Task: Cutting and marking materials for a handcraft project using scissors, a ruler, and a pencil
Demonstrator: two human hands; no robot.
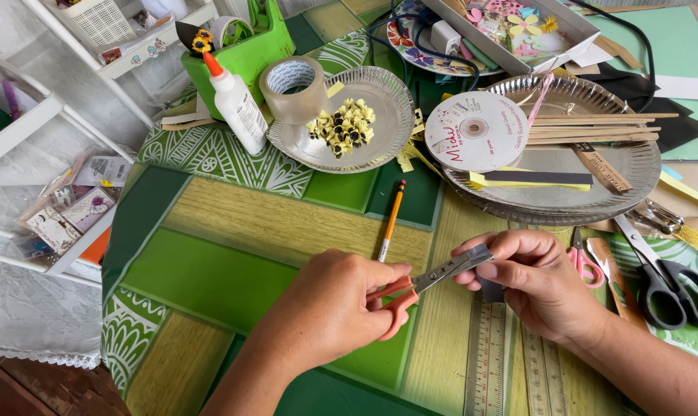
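Centrally, near the table's point(233, 231) front edge, the left hand point(341, 308) grips small orange scissors point(418, 281), blades closed on a dark strip point(489, 289) pinched in the right hand point(538, 281) (strip partly hidden). Farther back lies a pencil point(391, 219).

Green-patterned table point(233, 254) with pencil point(391, 219)

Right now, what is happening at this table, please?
A person is working with both hands over a green patterned table. The left hand holds small orange-handled scissors, its grip through the handles. The right hand pinches a small dark strip at the blades, which look closed on it. A pencil lies just beyond the hands, and silver plates with craft pieces sit further back.
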